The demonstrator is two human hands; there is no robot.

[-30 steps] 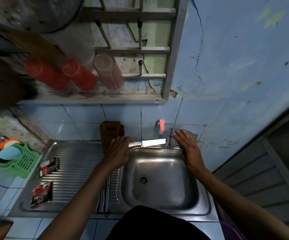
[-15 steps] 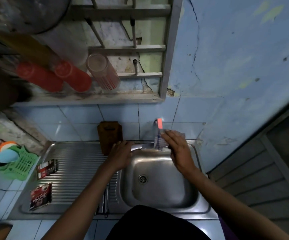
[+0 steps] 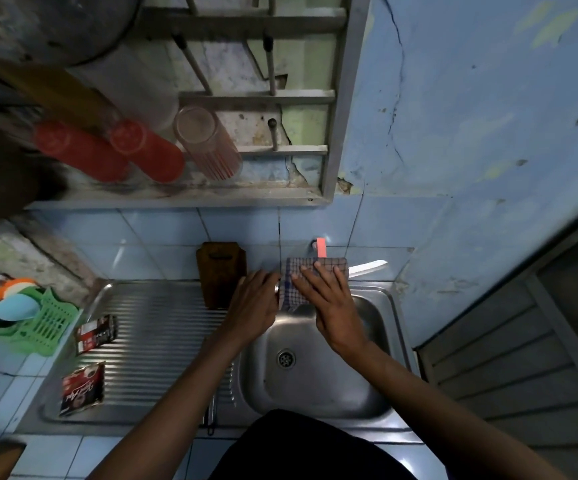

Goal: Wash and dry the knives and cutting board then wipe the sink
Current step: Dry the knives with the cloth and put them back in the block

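Note:
Over the back of the steel sink (image 3: 396, 327) my left hand (image 3: 253, 306) grips the handle of a knife, and the handle is hidden inside my fist. My right hand (image 3: 332, 306) holds a checked cloth (image 3: 294, 271) folded over the blade, fingers lying on top. The bare blade tip (image 3: 367, 267) sticks out to the right of the cloth. A brown cutting board (image 3: 221, 271) leans upright against the tiled wall, just left of my left hand.
The tap with a red lever (image 3: 320, 247) is right behind the cloth. Thin utensils (image 3: 211, 415) lie at the drainboard's near edge. Two sachets (image 3: 83, 388) lie on the ribbed drainboard and a green basket (image 3: 38, 327) stands at the left. Cups (image 3: 145, 150) rest on the shelf above.
My right hand has slid the cloth leftward along the blade from the tip toward the handle, so the tip now shows bare on the right. My left hand kept its hold.

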